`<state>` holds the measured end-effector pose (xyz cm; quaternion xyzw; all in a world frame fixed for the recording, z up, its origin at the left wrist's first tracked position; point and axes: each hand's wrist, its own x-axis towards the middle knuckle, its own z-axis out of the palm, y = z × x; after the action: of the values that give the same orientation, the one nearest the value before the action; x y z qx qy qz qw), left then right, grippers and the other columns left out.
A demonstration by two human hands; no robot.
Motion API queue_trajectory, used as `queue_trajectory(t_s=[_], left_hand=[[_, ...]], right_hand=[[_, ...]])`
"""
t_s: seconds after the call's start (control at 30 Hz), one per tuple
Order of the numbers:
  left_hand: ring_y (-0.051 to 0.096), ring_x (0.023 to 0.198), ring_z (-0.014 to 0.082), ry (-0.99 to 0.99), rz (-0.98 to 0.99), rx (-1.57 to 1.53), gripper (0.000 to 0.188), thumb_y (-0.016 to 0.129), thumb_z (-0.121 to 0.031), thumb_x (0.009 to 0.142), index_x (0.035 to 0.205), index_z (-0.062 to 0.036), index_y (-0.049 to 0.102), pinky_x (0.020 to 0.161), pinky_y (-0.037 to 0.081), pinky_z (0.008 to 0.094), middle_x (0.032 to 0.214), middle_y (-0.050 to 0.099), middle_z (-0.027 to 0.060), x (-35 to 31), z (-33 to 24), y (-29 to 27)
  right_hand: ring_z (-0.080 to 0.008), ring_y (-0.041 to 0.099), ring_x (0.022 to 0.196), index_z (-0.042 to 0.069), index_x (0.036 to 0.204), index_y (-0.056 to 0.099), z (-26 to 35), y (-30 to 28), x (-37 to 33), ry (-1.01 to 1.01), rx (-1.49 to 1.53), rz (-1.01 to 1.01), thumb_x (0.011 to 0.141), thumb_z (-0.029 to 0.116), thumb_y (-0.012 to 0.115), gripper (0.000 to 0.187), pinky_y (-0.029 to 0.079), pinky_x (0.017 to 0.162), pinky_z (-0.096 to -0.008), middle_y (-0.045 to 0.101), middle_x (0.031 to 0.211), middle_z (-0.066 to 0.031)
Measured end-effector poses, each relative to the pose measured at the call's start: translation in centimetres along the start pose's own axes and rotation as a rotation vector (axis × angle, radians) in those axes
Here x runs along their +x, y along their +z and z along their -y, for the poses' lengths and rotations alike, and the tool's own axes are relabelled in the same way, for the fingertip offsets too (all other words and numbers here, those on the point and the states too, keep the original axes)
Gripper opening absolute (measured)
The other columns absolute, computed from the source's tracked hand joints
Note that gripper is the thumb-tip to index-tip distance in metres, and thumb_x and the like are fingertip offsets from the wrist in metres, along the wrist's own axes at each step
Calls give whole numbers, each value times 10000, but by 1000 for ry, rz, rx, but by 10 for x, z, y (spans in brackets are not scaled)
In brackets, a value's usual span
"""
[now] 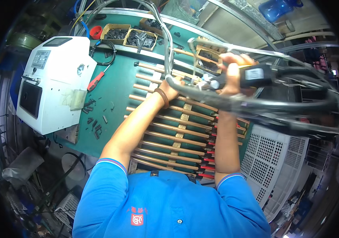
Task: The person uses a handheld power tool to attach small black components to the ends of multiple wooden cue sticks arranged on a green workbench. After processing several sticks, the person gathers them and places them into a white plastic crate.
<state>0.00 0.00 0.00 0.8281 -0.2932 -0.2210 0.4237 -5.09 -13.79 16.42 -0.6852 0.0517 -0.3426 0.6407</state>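
Observation:
My right hand (233, 73) is wrapped round a black power screwdriver (259, 75) with a yellow edge and a white label; motion blurs it. Its metallic tip points left, toward my left hand (170, 89). Those left fingers are closed over the upper part of a row of copper-coloured rods (177, 137); a thick dark hose (167, 43) passes in front and hides what they grip. The rods lie side by side across a pale slotted support strip (180, 129). Red and black pieces (208, 156) sit at the rods' right ends.
A white machine (54, 83) stands on the left of the green table (112, 85). Near it lie a red-handled screwdriver (95, 81) and scattered dark parts (95, 127). Trays of black parts (139, 39) and a red cup (95, 32) are at the back. White plastic crates (262, 158) stand right.

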Motion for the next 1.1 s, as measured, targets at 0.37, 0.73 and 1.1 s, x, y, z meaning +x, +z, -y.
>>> queue_trajectory(t_s=[0.37, 0.73, 1.1], left_hand=[[645, 753, 214, -59, -391, -289, 312, 686, -227, 798, 1035, -28, 645, 678, 510, 320, 909, 670, 128, -3, 29, 15], [605, 1052, 233, -163, 38, -1343, 395, 537, -112, 917, 1252, 27, 380, 853, 529, 296, 1213, 539, 198, -90, -5, 22], [600, 842, 75, -17, -156, -718, 321, 688, -17, 774, 1086, -38, 617, 748, 496, 217, 934, 638, 41, -67, 19, 46]], right_hand=[[-257, 660, 869, -62, 1148, 506, 56, -16, 27, -151, 127, -165, 760, -41, 619, 404, 531, 785, -334, 654, 951, -165], [-246, 652, 817, -61, 1083, 547, 30, -22, 0, -162, 57, -217, 781, -12, 573, 307, 561, 784, -369, 636, 890, -180], [-219, 657, 786, -31, 1099, 525, 16, -30, -18, -141, 30, -250, 830, 56, 609, 295, 566, 744, -332, 639, 872, -162]])
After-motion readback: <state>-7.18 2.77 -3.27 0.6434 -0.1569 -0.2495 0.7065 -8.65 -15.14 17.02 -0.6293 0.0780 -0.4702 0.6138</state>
